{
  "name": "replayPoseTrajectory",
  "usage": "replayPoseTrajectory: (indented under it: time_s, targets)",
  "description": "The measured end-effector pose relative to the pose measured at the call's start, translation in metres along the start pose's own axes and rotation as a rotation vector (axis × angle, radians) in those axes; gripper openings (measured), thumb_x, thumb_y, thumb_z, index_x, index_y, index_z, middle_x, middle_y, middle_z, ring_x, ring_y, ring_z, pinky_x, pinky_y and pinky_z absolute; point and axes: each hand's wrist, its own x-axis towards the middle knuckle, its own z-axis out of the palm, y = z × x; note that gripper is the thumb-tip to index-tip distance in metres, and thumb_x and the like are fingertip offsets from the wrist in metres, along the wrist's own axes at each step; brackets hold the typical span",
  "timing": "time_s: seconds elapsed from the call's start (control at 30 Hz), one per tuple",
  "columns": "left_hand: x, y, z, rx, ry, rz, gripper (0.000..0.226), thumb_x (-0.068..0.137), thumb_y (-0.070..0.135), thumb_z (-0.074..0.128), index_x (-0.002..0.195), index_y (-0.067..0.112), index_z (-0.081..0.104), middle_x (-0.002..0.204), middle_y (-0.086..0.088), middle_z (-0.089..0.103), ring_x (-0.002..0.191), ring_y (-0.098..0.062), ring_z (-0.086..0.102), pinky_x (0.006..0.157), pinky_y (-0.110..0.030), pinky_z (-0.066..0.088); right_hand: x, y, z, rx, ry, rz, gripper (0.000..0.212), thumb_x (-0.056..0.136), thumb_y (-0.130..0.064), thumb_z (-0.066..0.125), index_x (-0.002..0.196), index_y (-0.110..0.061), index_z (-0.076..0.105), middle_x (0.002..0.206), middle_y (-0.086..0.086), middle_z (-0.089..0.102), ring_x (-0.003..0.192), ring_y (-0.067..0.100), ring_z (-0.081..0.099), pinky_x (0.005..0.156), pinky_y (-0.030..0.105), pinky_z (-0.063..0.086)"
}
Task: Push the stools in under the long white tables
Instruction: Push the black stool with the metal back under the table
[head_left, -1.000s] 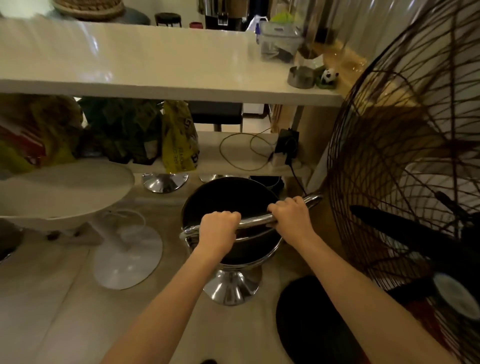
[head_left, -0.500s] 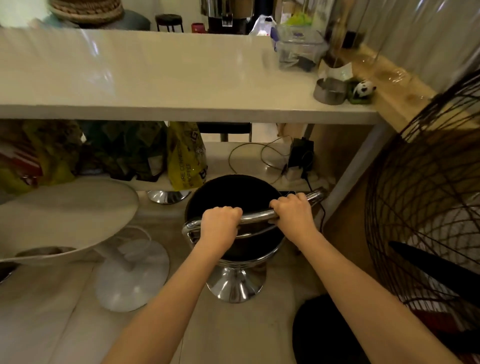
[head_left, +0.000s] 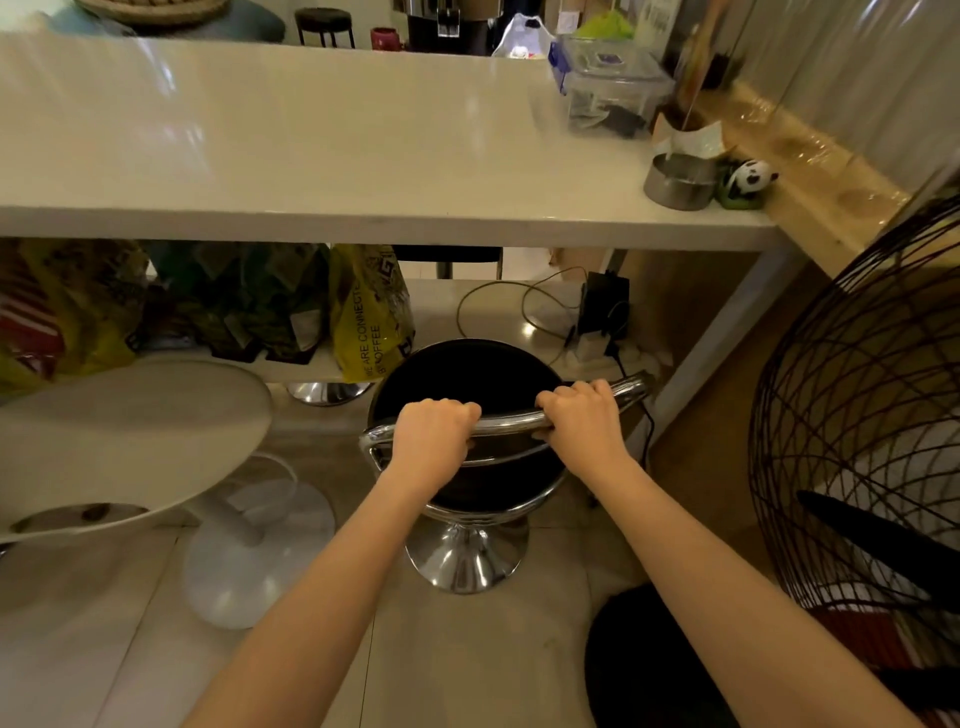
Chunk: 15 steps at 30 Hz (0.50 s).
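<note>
A black round stool (head_left: 467, 374) with a chrome back rail and chrome base (head_left: 465, 558) stands on the floor just in front of the long white table (head_left: 322, 156). Its seat's far edge sits below the table's front edge. My left hand (head_left: 431, 439) grips the chrome rail on its left part. My right hand (head_left: 584, 421) grips the same rail toward its right end. A white round stool (head_left: 119, 441) with a white disc base stands to the left, outside the table.
A big wire fan (head_left: 857, 415) stands close on the right, its dark base (head_left: 639, 660) by my right arm. A low shelf under the table holds bags (head_left: 369, 312) and cables (head_left: 545, 306). On the tabletop's right end: plastic box (head_left: 608, 88), metal tin (head_left: 678, 182), panda figure (head_left: 750, 176).
The view has shifted so the table's right end and leg show and the fan sits farther right. Both hands keep their grip on the rail; the stool has edged slightly toward the table.
</note>
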Motion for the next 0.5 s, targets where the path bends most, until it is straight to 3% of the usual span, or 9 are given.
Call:
replayPoseTrajectory:
  time_s: [0.33, 0.5]
  targets:
    - [-0.002, -0.035, 0.004, 0.009, 0.018, 0.094, 0.031, 0.089, 0.036, 0.057, 0.117, 0.023, 0.056, 0.097, 0.000, 0.069, 0.090, -0.023, 0.064, 0.066, -0.033, 0.045, -0.006, -0.035, -0.003, -0.037, -0.020, 0.078, 0.024, 0.086, -0.027, 0.063, 0.104, -0.012, 0.059, 0.095, 0.007, 0.066, 0.095, 0.029, 0.057, 0.088, 0.041, 0.036]
    - [0.000, -0.050, 0.005, -0.001, 0.027, 0.129, 0.032, 0.087, 0.039, 0.059, 0.116, 0.025, 0.058, 0.094, 0.001, 0.070, 0.088, -0.023, 0.065, 0.060, -0.031, 0.041, -0.004, -0.049, -0.006, -0.044, -0.069, 0.123, 0.026, 0.090, -0.028, 0.058, 0.110, -0.013, 0.054, 0.104, 0.006, 0.064, 0.103, 0.027, 0.055, 0.093, 0.040, 0.034]
